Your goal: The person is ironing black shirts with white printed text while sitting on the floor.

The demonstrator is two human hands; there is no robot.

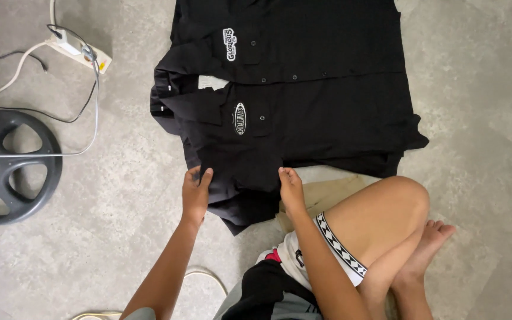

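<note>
Sitting cross-legged on the concrete floor (481, 77), I have both hands on the near edge of the front black shirt (303, 127), which lies spread flat just ahead of my knee (395, 204). My left hand (195, 192) rests on the shirt's lower left edge, fingers (205, 176) loosely curled over the cloth; whether it pinches the fabric or only presses it I cannot tell, since the thumb is hidden. My right hand (292, 188) lies nearly flat on the hem to the right of that, fingers together, gripping nothing that I can see.

A second black shirt (303, 35) lies behind the front one, partly covered by it and cut off at the top of the view. Both are matte woven cloth with dark buttons, a chest pocket and a small oval white patch; the lettering is too small to make out. A beige cloth (333, 192) peeks from under the front shirt's hem, mostly hidden by my leg.

Left of the shirts, a dark round plastic base with spokes (13, 169) is cut off at the frame's edge. Beyond it sits a white power strip (81, 50) with a black cable (48, 112) and a white cable (7, 80) looping over the mottled grey floor.
</note>
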